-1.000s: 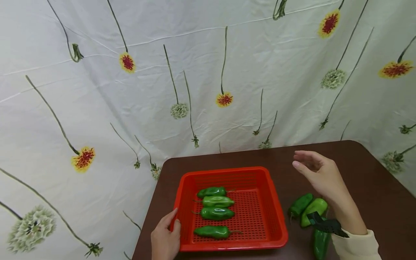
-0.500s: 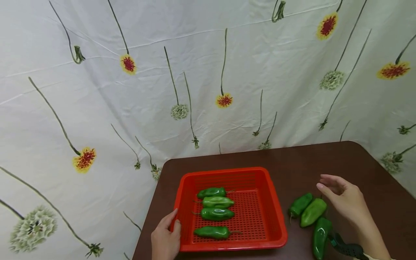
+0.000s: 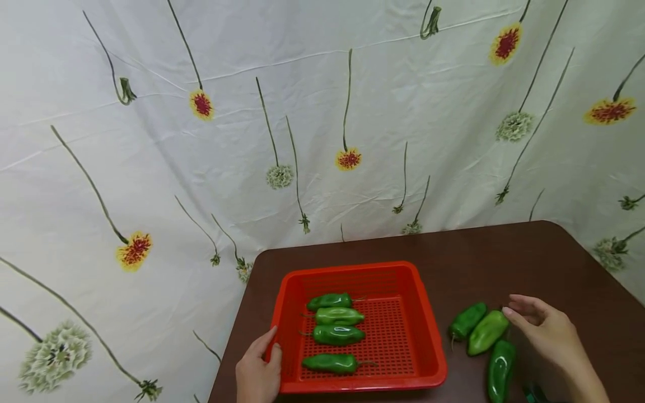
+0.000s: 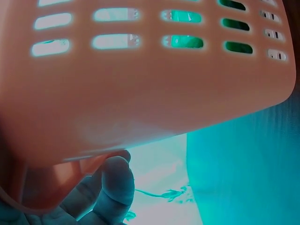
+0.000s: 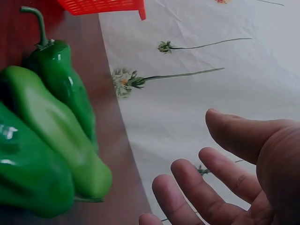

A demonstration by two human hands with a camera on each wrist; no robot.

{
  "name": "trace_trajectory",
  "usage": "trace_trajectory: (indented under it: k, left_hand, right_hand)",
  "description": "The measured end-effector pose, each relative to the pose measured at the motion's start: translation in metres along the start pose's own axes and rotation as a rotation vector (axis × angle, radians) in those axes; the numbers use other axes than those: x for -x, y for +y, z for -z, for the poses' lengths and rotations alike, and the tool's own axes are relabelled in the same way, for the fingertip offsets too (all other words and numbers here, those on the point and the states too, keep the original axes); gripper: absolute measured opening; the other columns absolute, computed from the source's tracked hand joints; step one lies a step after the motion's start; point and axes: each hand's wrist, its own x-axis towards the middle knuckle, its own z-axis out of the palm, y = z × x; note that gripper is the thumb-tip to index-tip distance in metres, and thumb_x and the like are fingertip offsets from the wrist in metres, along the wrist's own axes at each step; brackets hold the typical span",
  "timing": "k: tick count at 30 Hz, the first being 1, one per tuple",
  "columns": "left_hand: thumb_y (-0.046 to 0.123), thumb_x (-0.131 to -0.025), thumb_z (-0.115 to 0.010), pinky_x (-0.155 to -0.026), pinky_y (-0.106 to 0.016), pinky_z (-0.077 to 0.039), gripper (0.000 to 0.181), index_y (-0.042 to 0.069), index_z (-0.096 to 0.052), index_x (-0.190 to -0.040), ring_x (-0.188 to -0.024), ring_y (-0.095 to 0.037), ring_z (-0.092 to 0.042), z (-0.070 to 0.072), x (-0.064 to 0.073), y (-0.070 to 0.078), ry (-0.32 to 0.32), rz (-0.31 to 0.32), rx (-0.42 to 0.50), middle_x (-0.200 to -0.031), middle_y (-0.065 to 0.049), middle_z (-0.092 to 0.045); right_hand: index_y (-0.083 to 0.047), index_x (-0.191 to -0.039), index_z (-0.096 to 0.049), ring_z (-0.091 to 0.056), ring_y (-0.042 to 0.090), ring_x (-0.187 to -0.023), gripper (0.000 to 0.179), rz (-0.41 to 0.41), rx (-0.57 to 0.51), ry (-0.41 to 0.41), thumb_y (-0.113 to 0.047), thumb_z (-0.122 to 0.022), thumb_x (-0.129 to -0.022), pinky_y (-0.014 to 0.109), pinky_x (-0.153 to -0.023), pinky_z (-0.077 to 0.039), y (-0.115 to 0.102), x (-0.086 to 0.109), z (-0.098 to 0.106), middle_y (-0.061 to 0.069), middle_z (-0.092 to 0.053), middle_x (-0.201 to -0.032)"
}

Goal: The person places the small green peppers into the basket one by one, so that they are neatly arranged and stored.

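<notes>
A red plastic basket (image 3: 363,384) stands on the table, its slotted outer wall filling much of the left wrist view. My left hand (image 3: 258,369) holds its left rim, thumb (image 4: 117,183) against the edge. Inside lie several green peppers (image 3: 335,334) in a column of sideways rows. To the right of the basket are three more: a dark green pepper (image 3: 467,320), a lighter green pepper (image 3: 487,332) and a long dark pepper (image 3: 500,369). Just right of the lighter one hovers my right hand (image 3: 551,338), fingers loosely bent and holding nothing; the right wrist view shows them apart from the peppers.
The brown table (image 3: 524,257) reaches back to a white cloth (image 3: 322,123) printed with flowers, which hangs behind it. Part of a black wrist strap (image 3: 535,394) shows beside the long pepper.
My right hand has come down and rightward from above the table to beside the loose peppers. My left hand stays on the rim, and the peppers lie where they were.
</notes>
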Motion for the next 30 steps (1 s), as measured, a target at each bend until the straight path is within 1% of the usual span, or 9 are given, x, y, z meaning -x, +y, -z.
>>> trace_trajectory:
  k: [3,8,10,13,16,18,20,26,30]
  left_hand:
    - [0.015,-0.084,-0.064,-0.085,-0.046,-0.053,0.034,0.022,-0.069,-0.116,-0.103,-0.025,-0.066,0.000,0.000,0.001,0.001,0.005,0.001,-0.115,-0.003,-0.068]
    - [0.015,-0.085,-0.063,-0.084,-0.045,-0.054,0.034,0.022,-0.068,-0.117,-0.103,-0.025,-0.066,-0.001,0.000,0.002,-0.012,0.022,-0.002,-0.116,-0.003,-0.068]
    - [0.015,-0.085,-0.063,-0.083,-0.045,-0.054,0.034,0.022,-0.068,-0.117,-0.103,-0.025,-0.066,-0.001,0.000,0.002,-0.015,0.024,-0.004,-0.116,-0.003,-0.068]
    - [0.015,-0.085,-0.063,-0.083,-0.045,-0.054,0.034,0.023,-0.068,-0.117,-0.103,-0.024,-0.066,-0.001,0.000,0.002,-0.014,0.024,-0.005,-0.116,-0.002,-0.068]
    - [0.015,-0.085,-0.063,-0.083,-0.044,-0.054,0.034,0.023,-0.068,-0.117,-0.102,-0.024,-0.066,-0.001,0.000,0.001,-0.009,0.024,-0.006,-0.115,-0.002,-0.068]
    - [0.015,-0.085,-0.063,-0.083,-0.044,-0.054,0.034,0.023,-0.068,-0.117,-0.102,-0.024,-0.066,-0.002,0.001,0.001,-0.007,0.027,-0.006,-0.115,-0.002,-0.068]
    - [0.015,-0.085,-0.063,-0.082,-0.044,-0.054,0.034,0.023,-0.068,-0.117,-0.101,-0.024,-0.067,-0.002,0.001,0.001,-0.008,0.030,-0.005,-0.115,-0.002,-0.068]
    - [0.015,-0.085,-0.063,-0.081,-0.043,-0.055,0.034,0.023,-0.068,-0.118,-0.100,-0.024,-0.067,0.000,0.001,0.002,-0.019,0.035,-0.005,-0.116,-0.002,-0.068]
    - [0.015,-0.085,-0.063,-0.082,-0.043,-0.055,0.034,0.023,-0.068,-0.117,-0.101,-0.023,-0.067,0.001,0.000,0.003,-0.018,0.025,-0.009,-0.115,-0.002,-0.068]
  right_hand:
    - [-0.008,-0.132,-0.052,-0.053,-0.018,-0.071,0.063,-0.009,0.007,-0.040,-0.054,-0.054,-0.088,0.021,-0.058,-0.048,0.006,0.002,-0.004,0.018,-0.063,-0.121]
    - [-0.006,-0.132,-0.051,-0.056,-0.015,-0.071,0.064,-0.028,0.025,-0.061,-0.053,-0.055,-0.089,0.022,-0.059,-0.048,0.017,0.006,-0.012,0.022,-0.061,-0.123]
    - [-0.006,-0.133,-0.051,-0.057,-0.012,-0.071,0.067,-0.048,0.033,-0.073,-0.055,-0.054,-0.088,0.024,-0.060,-0.049,0.020,0.007,-0.015,0.022,-0.060,-0.124]
    - [-0.005,-0.135,-0.049,-0.063,-0.003,-0.076,0.074,-0.090,0.036,-0.120,-0.061,-0.053,-0.086,0.031,-0.064,-0.052,0.022,0.008,-0.018,0.024,-0.057,-0.127]
    - [-0.004,-0.136,-0.046,-0.067,0.011,-0.083,0.079,-0.122,0.041,-0.153,-0.064,-0.052,-0.084,0.036,-0.067,-0.053,0.024,0.010,-0.021,0.026,-0.053,-0.130]
    - [-0.003,-0.137,-0.045,-0.068,0.020,-0.088,0.082,-0.140,0.034,-0.165,-0.065,-0.052,-0.084,0.038,-0.067,-0.053,0.025,0.011,-0.024,0.028,-0.050,-0.133]
    - [-0.003,-0.138,-0.043,-0.068,0.025,-0.092,0.083,-0.150,0.029,-0.163,-0.065,-0.052,-0.083,0.039,-0.067,-0.053,0.027,0.012,-0.028,0.029,-0.047,-0.135]
    - [-0.003,-0.142,-0.037,-0.063,0.036,-0.104,0.091,-0.166,0.021,-0.159,-0.068,-0.053,-0.081,0.044,-0.071,-0.052,0.030,0.014,-0.039,0.031,-0.039,-0.140]
    - [-0.002,-0.142,-0.035,-0.060,0.041,-0.107,0.096,-0.198,0.035,-0.181,-0.071,-0.052,-0.078,0.044,-0.070,-0.052,0.030,0.013,-0.042,0.031,-0.036,-0.142]
